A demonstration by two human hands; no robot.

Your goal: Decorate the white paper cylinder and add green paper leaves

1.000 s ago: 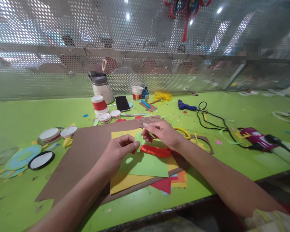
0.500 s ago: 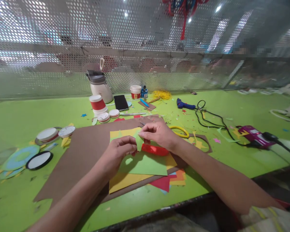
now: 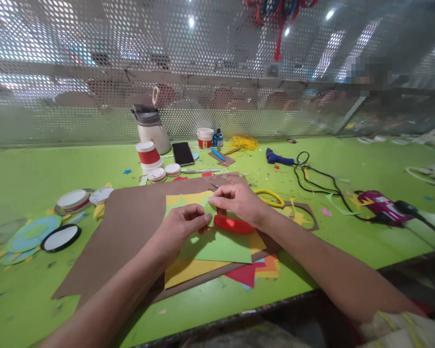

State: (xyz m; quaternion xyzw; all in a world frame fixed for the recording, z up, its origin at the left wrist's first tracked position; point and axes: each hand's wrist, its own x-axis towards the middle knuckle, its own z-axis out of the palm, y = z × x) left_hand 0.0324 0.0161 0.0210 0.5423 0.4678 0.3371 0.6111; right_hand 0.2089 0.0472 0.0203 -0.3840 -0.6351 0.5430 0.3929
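Observation:
My left hand [image 3: 183, 224] and my right hand [image 3: 239, 202] meet over a brown cardboard sheet [image 3: 130, 227], both pinching a small green paper piece [image 3: 210, 212] between their fingertips. Under the hands lie a larger green paper sheet [image 3: 221, 249] and a yellow sheet [image 3: 188, 270]. A red tool with a serrated edge [image 3: 234, 224] sits just below my right hand, on the paper. Red and orange paper scraps [image 3: 257, 273] stick out from under the stack.
Yellow-handled scissors [image 3: 271, 197] lie right of my right hand. A blue glue gun [image 3: 277, 157] with a black cable, a purple device [image 3: 382, 205], a phone [image 3: 183, 153], cups and lids [image 3: 148, 157], a white jug [image 3: 152, 128] and round paper rings [image 3: 32, 234] surround the work area. A perforated screen stands behind.
My right hand has lowered a little toward the left hand, bringing the small green piece closer to the paper stack. The view has shifted slightly.

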